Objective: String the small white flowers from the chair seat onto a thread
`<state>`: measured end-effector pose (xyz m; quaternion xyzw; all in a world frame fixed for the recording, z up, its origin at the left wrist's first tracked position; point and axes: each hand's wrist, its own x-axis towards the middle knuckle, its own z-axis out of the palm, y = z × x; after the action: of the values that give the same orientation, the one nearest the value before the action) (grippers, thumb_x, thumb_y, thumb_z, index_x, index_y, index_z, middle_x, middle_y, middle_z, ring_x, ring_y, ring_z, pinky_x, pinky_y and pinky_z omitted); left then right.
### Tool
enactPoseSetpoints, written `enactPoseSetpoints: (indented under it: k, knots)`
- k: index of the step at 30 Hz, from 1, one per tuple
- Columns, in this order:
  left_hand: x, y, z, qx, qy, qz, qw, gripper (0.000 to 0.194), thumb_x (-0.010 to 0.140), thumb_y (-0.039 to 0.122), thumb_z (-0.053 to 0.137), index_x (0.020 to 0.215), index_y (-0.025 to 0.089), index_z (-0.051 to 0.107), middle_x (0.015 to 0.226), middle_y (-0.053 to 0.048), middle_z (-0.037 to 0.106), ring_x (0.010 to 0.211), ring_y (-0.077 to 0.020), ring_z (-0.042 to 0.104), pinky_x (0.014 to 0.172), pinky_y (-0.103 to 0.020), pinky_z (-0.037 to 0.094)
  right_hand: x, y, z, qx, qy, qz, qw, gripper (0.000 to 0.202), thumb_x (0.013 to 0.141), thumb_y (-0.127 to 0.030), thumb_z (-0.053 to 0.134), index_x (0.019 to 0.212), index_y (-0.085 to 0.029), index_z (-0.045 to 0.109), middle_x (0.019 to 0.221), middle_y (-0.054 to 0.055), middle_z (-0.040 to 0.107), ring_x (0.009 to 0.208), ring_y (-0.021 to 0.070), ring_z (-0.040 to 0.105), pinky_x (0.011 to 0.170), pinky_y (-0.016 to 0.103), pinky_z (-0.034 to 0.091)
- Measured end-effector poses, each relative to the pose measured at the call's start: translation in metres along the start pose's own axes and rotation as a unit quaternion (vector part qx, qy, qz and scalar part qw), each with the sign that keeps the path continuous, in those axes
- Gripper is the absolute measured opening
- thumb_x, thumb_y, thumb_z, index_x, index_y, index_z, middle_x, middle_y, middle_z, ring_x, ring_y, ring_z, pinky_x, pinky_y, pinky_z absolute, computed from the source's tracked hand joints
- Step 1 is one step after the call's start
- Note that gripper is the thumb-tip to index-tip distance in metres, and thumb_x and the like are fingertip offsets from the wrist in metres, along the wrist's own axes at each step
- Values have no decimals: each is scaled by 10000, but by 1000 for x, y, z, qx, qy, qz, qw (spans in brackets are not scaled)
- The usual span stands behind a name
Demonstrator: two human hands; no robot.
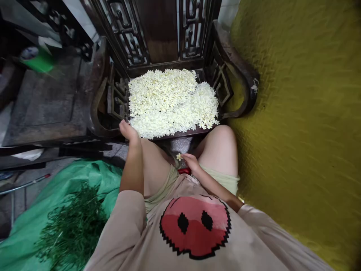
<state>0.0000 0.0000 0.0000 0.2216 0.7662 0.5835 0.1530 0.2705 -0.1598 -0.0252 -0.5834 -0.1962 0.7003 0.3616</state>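
Many pale yellow and white flowers (166, 98) cover the seat of a dark carved wooden chair (162, 34) in front of me. My right hand (191, 162) is low between my thighs, its fingers closed on the stem end of a single flower (178, 157) with open petals. My left hand (129, 131) is beside the front left corner of the seat, close to the edge of the flower layer. Its fingers look curled, and whatever they hold, if anything, is hidden.
Green stems (76, 226) lie on a green plastic sheet (93, 171) at the lower left. A dark wooden table (47, 101) with a green tape roll (39, 60) stands at the left. A yellow textured surface (299, 113) fills the right side.
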Motion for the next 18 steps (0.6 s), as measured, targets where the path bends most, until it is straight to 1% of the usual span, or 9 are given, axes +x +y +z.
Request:
enactPoseSetpoints:
  k: [2,3,5,7,9,10,13,15,18]
  knots:
    - [-17,6,-4,1,-25,34,999,320,858,423,395,897,155,566,852,-38,581,865,-146,543,827,-261,415,1,-3,-2,7,-2,-3,1000,351,525,-463,720,662,-150,643,415,-80,393,410,55,266,442,227,176]
    - [-31,8,-6,-2,-72,49,996,293,847,405,421,887,160,577,854,-35,585,855,-144,542,818,-257,415,2,-4,-3,12,-4,-8,1000,364,533,-474,716,682,-150,644,418,-81,390,412,55,259,441,227,171]
    - [-69,10,-12,-3,-226,48,973,243,789,392,523,841,170,606,802,-22,594,800,-144,547,781,-252,420,3,-6,-4,20,-5,-25,999,387,553,-496,703,720,-152,645,440,-75,408,424,58,267,446,227,185]
    - [-115,8,-19,-6,-378,1,926,228,716,392,616,802,181,632,776,-17,612,771,-149,554,757,-251,424,3,-7,-5,19,1,-46,999,407,570,-524,686,732,-154,639,474,-60,445,443,63,288,456,227,208]
    - [-158,1,-28,-15,-493,-73,867,252,640,398,688,775,189,651,765,-22,625,759,-161,565,731,-257,428,2,-9,-5,10,9,-62,998,427,574,-555,671,720,-156,627,511,-43,483,463,68,313,464,227,227]
    - [-176,-2,-31,-12,-527,-101,844,263,605,389,719,767,190,657,763,-25,631,753,-166,569,719,-262,429,2,-9,-5,6,11,-70,997,439,571,-572,665,709,-158,619,524,-36,495,470,70,322,466,227,232]
    - [-209,-11,-38,-22,-529,-140,837,293,546,368,761,759,196,656,734,-21,632,720,-166,575,698,-275,436,-1,-11,-5,-6,8,-94,996,460,570,-608,647,685,-166,600,529,-32,495,482,76,337,472,227,241]
    - [-215,-13,-40,-35,-517,-160,840,322,520,362,776,769,195,656,734,-27,640,720,-170,580,690,-284,443,-3,-12,-5,-22,4,-107,994,466,586,-625,627,686,-171,595,538,-23,501,501,88,364,481,232,252]
    - [-213,-13,-41,-53,-500,-197,842,369,507,367,782,809,189,666,757,-39,656,743,-176,588,691,-289,446,-6,-14,-5,-45,6,-116,992,480,616,-641,594,728,-174,602,571,-6,527,547,113,420,499,240,274]
